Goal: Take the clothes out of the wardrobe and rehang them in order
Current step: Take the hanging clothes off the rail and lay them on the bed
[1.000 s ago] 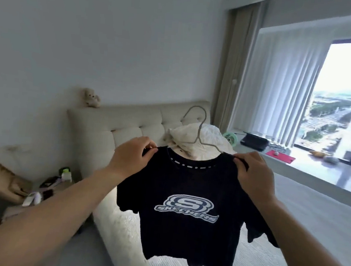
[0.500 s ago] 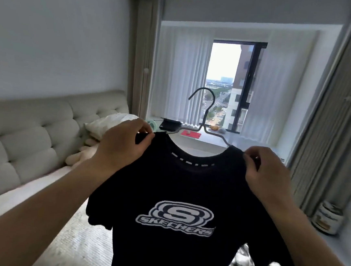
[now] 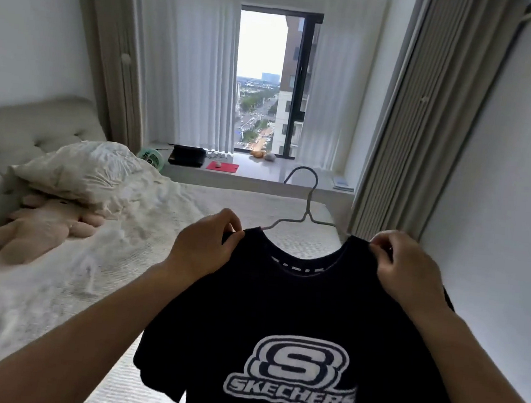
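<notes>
The T-shirt (image 3: pixel 296 316) hides the hanger's (image 3: pixel 305 211) arms, and its hem seems cut off below.

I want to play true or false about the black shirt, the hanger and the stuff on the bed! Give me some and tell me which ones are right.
1. Both hands hold the black T-shirt at its shoulders. True: the left hand and the right hand each pinch one.
2. The shirt is on a wire hanger. True.
3. The hanger hangs from a rail. False: its hook is free in the air.
4. A plush toy lies on the bed beside the pillow. True.
5. The shirt has no print. False: it reads SKECHERS.
</notes>
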